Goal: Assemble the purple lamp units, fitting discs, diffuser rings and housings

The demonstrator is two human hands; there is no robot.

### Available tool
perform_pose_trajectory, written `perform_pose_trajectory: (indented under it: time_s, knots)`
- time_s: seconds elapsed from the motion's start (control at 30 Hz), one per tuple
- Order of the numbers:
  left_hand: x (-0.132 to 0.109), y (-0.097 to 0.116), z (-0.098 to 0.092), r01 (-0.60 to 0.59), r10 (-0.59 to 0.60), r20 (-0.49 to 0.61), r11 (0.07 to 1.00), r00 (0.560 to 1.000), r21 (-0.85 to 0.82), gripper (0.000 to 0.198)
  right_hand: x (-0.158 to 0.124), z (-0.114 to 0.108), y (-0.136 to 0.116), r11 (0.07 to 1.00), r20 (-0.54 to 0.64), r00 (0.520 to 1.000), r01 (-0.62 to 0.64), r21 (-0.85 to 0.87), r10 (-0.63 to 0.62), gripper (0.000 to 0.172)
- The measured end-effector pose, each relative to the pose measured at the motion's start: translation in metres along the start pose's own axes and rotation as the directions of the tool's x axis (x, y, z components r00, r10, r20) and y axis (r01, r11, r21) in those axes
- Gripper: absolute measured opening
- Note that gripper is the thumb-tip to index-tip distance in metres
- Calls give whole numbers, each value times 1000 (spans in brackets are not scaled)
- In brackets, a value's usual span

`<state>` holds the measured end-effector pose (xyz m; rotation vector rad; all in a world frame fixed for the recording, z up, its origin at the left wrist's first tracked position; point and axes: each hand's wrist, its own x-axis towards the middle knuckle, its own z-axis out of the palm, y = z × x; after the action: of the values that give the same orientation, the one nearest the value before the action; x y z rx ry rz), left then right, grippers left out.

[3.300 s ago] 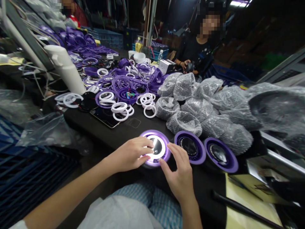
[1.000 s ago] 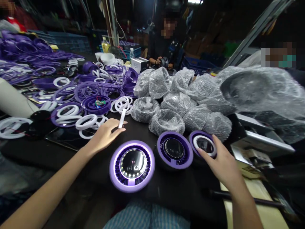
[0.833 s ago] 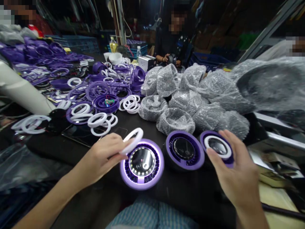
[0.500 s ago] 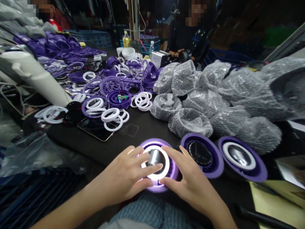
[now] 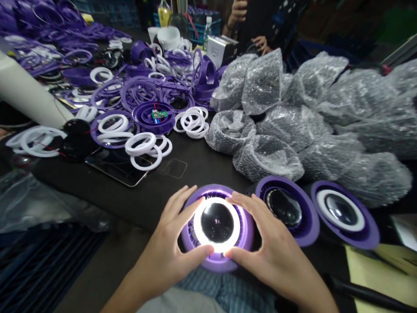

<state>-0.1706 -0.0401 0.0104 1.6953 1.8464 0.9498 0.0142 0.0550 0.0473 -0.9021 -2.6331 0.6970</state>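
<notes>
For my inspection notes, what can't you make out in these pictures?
Head view, lit white ring: the left hand and right hand cover parts of it.
Head view, marks on its dark centre: too small to read.
Head view, circuit board: too small to read any markings.
Head view, bubble-wrap bundles: the wrap hides what is inside.
Head view, co-worker: cut off by the top edge.

place: assembly workshop | shown by: purple plastic rings (image 5: 110,130), bubble-wrapped parts (image 5: 269,158), blue crates (image 5: 202,26)
</notes>
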Motion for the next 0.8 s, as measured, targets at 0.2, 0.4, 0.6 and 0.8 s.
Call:
perform_pose_trajectory:
  time_s: [0.2,0.4,0.6,0.8]
  knots:
    - [0,1,-1,-22,18,74,998,997,54,70,-1,-2,1,1000,1,1000,6,-19,-6,70]
    - [1,2,-5,-41,39,102,999,994,15,74,0,-2,0,1000,17,1000,-1,-15,2,69]
    - [1,3,-2,-18,20,91,1000,996,-19,73,3,-2,2,999,70,997,18,-49,-15,75]
    - [-5,0,7,28,-24,34,994,999,-102,79,11,-4,5,990,161,981,121,-71,-109,79]
